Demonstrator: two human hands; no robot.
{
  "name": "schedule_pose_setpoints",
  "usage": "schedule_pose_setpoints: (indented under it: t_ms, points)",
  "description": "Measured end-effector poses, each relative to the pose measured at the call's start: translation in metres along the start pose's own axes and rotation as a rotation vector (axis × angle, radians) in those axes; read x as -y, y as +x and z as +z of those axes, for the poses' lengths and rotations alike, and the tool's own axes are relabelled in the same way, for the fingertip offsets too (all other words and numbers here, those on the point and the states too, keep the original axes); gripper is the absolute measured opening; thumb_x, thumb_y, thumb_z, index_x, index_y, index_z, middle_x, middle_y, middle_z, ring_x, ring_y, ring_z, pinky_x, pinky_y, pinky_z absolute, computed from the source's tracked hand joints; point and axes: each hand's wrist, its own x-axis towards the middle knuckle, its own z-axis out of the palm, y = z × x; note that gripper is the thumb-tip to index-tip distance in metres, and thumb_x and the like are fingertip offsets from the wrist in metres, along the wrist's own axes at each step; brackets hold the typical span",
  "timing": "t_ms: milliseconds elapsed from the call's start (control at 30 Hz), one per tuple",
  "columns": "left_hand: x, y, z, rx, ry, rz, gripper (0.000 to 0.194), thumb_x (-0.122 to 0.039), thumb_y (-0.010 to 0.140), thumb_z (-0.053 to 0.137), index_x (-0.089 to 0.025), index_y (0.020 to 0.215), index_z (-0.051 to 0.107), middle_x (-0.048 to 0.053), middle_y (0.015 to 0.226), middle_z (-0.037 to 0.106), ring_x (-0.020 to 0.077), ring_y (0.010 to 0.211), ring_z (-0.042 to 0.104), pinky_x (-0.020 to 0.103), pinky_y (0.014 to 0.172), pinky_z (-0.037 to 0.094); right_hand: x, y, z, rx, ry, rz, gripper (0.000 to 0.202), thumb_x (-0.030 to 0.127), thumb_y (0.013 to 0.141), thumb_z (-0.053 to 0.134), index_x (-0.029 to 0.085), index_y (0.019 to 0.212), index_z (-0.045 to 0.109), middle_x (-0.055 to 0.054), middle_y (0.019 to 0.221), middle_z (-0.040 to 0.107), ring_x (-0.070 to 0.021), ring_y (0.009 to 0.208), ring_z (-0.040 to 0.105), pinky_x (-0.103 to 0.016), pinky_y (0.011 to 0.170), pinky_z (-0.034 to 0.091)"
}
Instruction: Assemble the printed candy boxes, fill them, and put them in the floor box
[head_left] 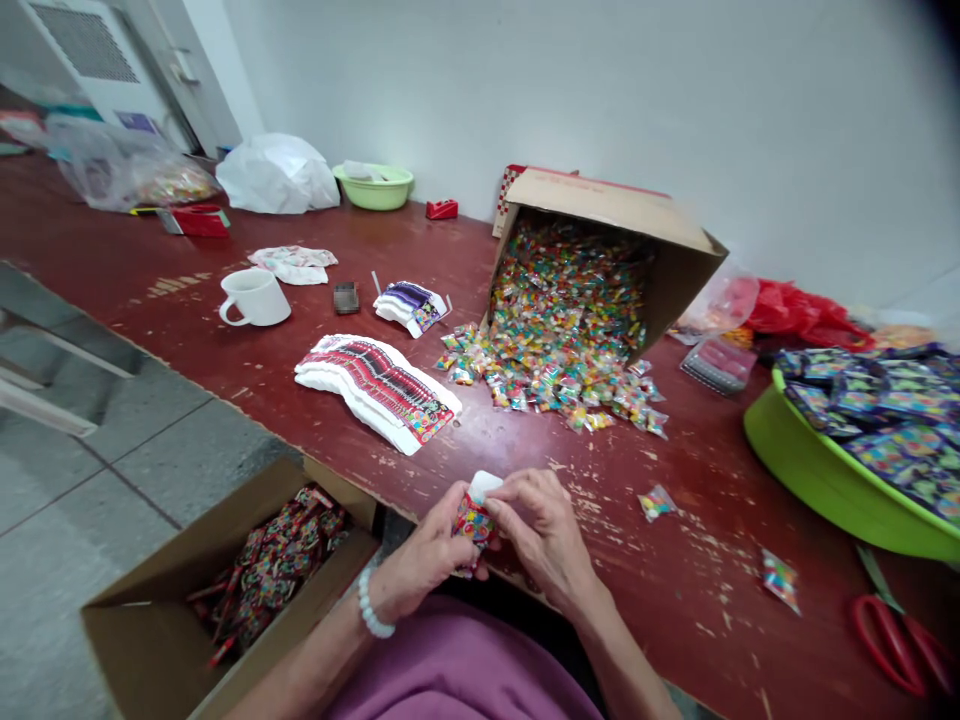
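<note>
Both hands meet: left hand (427,555) and right hand (544,535) pinch 1 upright colourful white-topped packet (474,512) between them above the red worktop (675,520) edge.

Pretty evenly lit, soft indoor light from above, so shadows are faint, just a dark patch inside the tipped cardboard box (600,270). The white wall (600,90) looks flat and bright, no harsh glare. Wide-angle lens bends the red table (187,290) edge and stretches the corners; top right corner goes dark. The far edges look smeary, especially the green tub (832,480) side.
</note>
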Motion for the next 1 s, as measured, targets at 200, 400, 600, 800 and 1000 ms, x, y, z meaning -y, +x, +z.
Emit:
schedule_pose_setpoints:
  t_ms: [200,400,600,800,1000]
  points:
    - [-0.001,0.004,-0.001,-0.115,-0.266,-0.106,0.039,-0.049,0.087,0.054,-0.014,0.102,0.062,0.006,0.071,0.067,0.0165,0.052,0.062,0.026,0.045,0.051,0.001,-0.008,0.012,-0.178,0.201,0.024,0.025,0.029,0.087,0.065,0.027,0.112,0.065,-0.006,0.106,0.057,-0.0203,0.091,0.057,-0.034,0.081,0.047]
    - [0.006,0.008,0.000,-0.253,-0.348,-0.144,0.035,-0.047,0.086,0.057,-0.014,0.090,0.064,0.004,0.062,0.067,0.0155,0.041,0.059,0.026,0.038,0.051,-0.002,-0.018,0.025,-0.043,0.429,0.114,0.012,0.034,0.087,0.065,0.024,0.089,0.071,-0.005,0.097,0.057,-0.0169,0.078,0.060,-0.027,0.063,0.051]
    - [0.013,0.002,0.003,-0.262,-0.184,0.007,0.029,-0.043,0.082,0.062,-0.017,0.097,0.063,0.001,0.069,0.065,0.0141,0.054,0.060,0.020,0.040,0.048,-0.008,-0.009,0.026,0.037,0.603,0.254,0.023,0.041,0.081,0.071,0.020,0.072,0.070,-0.004,0.088,0.060,-0.0149,0.070,0.060,-0.026,0.061,0.051]
    - [0.009,0.001,0.004,-0.245,-0.107,0.003,0.031,-0.047,0.084,0.061,-0.019,0.097,0.059,0.000,0.075,0.061,0.0151,0.061,0.061,0.019,0.039,0.047,-0.013,-0.005,0.026,0.008,0.660,0.282,0.029,0.039,0.077,0.076,0.023,0.101,0.070,-0.004,0.095,0.069,-0.0172,0.079,0.063,-0.030,0.072,0.053]
    - [0.006,0.002,0.005,-0.231,-0.151,-0.016,0.034,-0.051,0.085,0.061,-0.019,0.096,0.057,0.001,0.075,0.063,0.0150,0.060,0.060,0.021,0.040,0.049,-0.006,-0.006,0.025,0.051,0.770,0.348,0.024,0.042,0.081,0.072,0.019,0.084,0.067,0.001,0.070,0.066,-0.0116,0.052,0.057,-0.024,0.051,0.048]
